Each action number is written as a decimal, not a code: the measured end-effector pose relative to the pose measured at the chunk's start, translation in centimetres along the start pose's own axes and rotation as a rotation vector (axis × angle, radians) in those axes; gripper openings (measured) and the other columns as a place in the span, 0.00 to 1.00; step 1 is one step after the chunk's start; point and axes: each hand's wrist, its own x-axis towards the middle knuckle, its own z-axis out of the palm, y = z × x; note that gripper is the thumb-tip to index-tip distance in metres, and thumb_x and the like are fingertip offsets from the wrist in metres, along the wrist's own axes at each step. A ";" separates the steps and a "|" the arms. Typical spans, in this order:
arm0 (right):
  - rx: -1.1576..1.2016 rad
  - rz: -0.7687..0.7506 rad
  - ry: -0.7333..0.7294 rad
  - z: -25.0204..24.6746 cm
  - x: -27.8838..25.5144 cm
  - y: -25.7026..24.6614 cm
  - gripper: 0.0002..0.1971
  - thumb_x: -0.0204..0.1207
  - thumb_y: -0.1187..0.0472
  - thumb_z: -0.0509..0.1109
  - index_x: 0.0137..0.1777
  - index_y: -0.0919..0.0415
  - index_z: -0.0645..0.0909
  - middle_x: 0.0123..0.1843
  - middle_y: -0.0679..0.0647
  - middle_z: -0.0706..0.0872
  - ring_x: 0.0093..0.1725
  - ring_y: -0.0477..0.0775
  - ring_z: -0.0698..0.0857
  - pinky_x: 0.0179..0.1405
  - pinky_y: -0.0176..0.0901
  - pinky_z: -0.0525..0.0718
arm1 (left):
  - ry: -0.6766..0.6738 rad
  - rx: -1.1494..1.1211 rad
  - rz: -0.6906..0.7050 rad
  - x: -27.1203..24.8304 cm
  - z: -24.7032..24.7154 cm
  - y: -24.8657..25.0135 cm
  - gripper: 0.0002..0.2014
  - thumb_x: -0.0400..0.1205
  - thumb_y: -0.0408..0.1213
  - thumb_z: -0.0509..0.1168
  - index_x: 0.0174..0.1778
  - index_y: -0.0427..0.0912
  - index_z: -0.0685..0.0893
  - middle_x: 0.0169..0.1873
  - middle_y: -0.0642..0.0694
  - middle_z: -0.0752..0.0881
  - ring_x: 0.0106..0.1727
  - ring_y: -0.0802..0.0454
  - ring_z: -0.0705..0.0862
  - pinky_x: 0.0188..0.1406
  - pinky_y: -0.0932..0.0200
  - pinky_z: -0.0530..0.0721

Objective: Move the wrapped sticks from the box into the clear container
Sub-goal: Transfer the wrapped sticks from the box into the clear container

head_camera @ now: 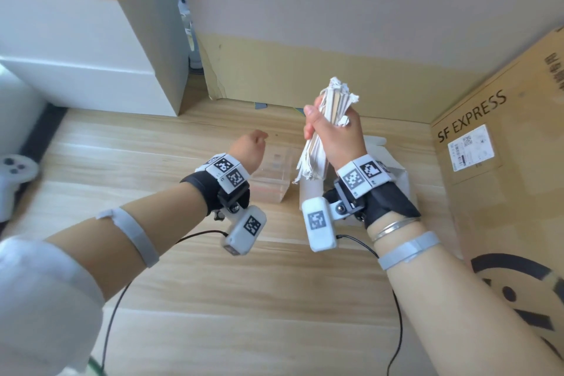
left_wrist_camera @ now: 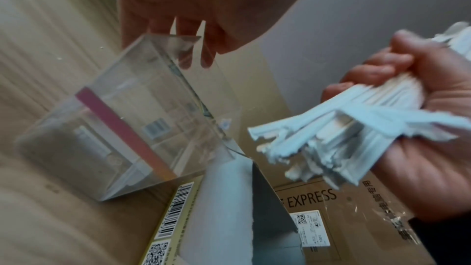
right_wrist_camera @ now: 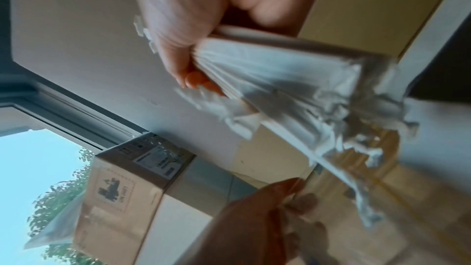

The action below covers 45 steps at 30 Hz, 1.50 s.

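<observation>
My right hand (head_camera: 331, 134) grips a thick bundle of white paper-wrapped sticks (head_camera: 335, 101), held upright in the air above the table. Frayed wrapper ends stick out above and below the fist (left_wrist_camera: 420, 108); the bundle (left_wrist_camera: 339, 126) (right_wrist_camera: 293, 88) hangs just right of the clear container (head_camera: 274, 183). The container (left_wrist_camera: 127, 128) stands on the table with nothing in it. My left hand (head_camera: 254, 140) holds its far wall by the rim, fingers (left_wrist_camera: 183, 55) showing through the clear wall and the thumb on the other side. The white box (head_camera: 396, 171) (left_wrist_camera: 224, 219) stands open beside the container, mostly hidden behind my right wrist.
A large SF Express cardboard carton (head_camera: 488, 146) blocks the right side. A cardboard sheet (head_camera: 305, 76) leans on the back wall. A white cabinet (head_camera: 91, 55) stands at the left, with a white game controller (head_camera: 12, 174) at the table's left edge. The wooden table (head_camera: 244, 299) stretches toward me.
</observation>
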 end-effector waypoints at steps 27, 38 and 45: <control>-0.479 0.148 -0.266 2.1 -0.1 6.1 0.09 0.69 0.57 0.76 0.49 0.51 0.84 0.65 0.47 0.80 0.72 0.53 0.71 0.66 0.40 0.64 | -0.122 -0.039 0.084 0.0 -0.5 -0.4 0.17 0.87 0.32 0.51 0.63 0.32 0.81 0.61 0.35 0.85 0.61 0.38 0.83 0.54 0.56 0.78; -0.339 0.096 -0.099 -0.1 0.0 5.9 0.05 0.78 0.61 0.66 0.47 0.57 0.84 0.46 0.42 0.84 0.51 0.42 0.80 0.48 0.19 0.71 | -0.069 0.032 0.114 -0.1 0.5 0.5 0.18 0.83 0.29 0.49 0.63 0.38 0.81 0.63 0.39 0.84 0.56 0.43 0.83 0.44 0.61 0.75; -0.360 0.171 -0.056 -4.1 -0.1 6.7 0.08 0.80 0.62 0.62 0.43 0.56 0.83 0.34 0.45 0.84 0.39 0.47 0.83 0.48 0.42 0.81 | 0.047 0.032 0.310 -1.5 2.6 4.6 0.18 0.79 0.25 0.54 0.62 0.40 0.81 0.69 0.43 0.78 0.69 0.47 0.76 0.63 0.62 0.71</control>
